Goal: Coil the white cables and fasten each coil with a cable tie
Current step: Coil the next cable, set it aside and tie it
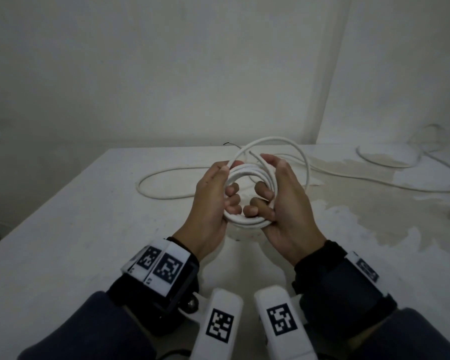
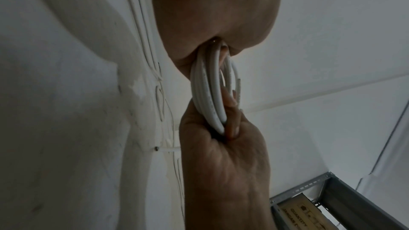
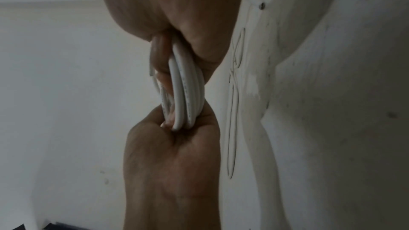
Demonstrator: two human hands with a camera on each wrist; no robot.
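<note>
A coil of white cable (image 1: 247, 170) with several turns hangs above the white table (image 1: 94, 224) at the centre of the head view. My left hand (image 1: 220, 197) grips the coil's left side, fingers curled through its middle. My right hand (image 1: 276, 198) grips the right side the same way. A wider loose loop (image 1: 283, 144) rises behind the hands, and the cable's tail (image 1: 164, 197) lies in a curve on the table to the left. In the left wrist view the coil (image 2: 210, 93) runs between both hands; the right wrist view shows the same coil (image 3: 186, 90). No cable tie shows.
Another white cable (image 1: 390, 165) lies loose at the table's far right, running toward the right edge. White walls stand close behind the table. A stained patch (image 1: 361, 203) marks the tabletop on the right. A grey metal shelf (image 2: 354, 207) shows in the left wrist view.
</note>
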